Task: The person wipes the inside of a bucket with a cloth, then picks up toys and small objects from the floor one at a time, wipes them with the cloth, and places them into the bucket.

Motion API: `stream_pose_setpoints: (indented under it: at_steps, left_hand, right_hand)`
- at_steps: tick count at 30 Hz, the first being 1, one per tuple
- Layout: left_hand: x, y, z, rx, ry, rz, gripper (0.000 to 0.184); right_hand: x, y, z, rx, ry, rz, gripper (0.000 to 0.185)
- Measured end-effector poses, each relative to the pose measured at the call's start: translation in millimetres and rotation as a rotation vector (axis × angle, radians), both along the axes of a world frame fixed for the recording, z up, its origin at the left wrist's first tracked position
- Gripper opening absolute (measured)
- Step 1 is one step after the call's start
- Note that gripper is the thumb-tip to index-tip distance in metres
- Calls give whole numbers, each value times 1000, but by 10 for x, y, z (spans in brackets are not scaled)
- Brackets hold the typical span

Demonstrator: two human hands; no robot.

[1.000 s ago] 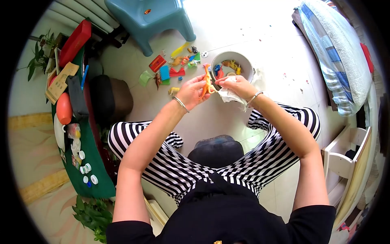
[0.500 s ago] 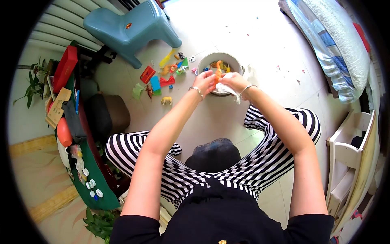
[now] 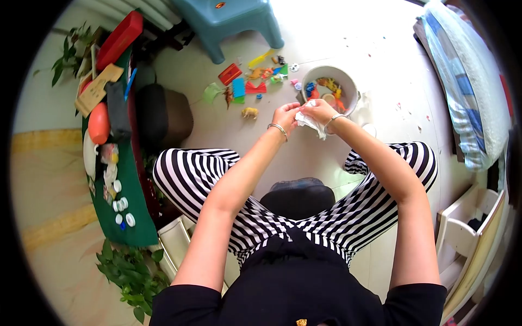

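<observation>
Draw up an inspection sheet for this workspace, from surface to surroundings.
Surface: pale tiled floor; small reddish bits lie scattered right of the bucket.
Job's things: white cloth held near the bucket, which contains colourful toys.
Clutter: loose toys left of the bucket, including a yellowish animal figure.
Hands: right hand grips the cloth; left hand is close to it, any hold unclear.
Cables: nothing seen.
Surroundings: blue stool beyond the loose toys; green-topped table at left; apparent bedding at right.
</observation>
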State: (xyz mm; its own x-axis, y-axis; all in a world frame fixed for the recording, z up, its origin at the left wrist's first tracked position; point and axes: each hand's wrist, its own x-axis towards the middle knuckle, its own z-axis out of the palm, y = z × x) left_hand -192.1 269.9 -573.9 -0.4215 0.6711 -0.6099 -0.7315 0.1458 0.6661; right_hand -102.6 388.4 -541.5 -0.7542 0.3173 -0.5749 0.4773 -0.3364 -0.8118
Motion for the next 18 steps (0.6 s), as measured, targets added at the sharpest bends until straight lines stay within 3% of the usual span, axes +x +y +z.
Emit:
stream_pose_setpoints:
  at_steps: [3, 7, 13, 18]
  left_hand:
    - [-163, -261, -93, 64, -63, 108, 23]
    - [-391, -569, -259, -35, -113, 258, 23]
    - [-778, -949, -916, -191, -274, 635, 19]
    - [-990, -1081, -1456, -436, -190, 633, 30]
  right_hand:
    - [-233, -202, -104, 45, -20, 91, 15]
    - [-641, -432, -337, 113, -72, 131, 17]
    - [-1311, -822, -982, 141, -119, 93, 23]
    - [-1674, -924, -1581, 326, -228, 193, 32]
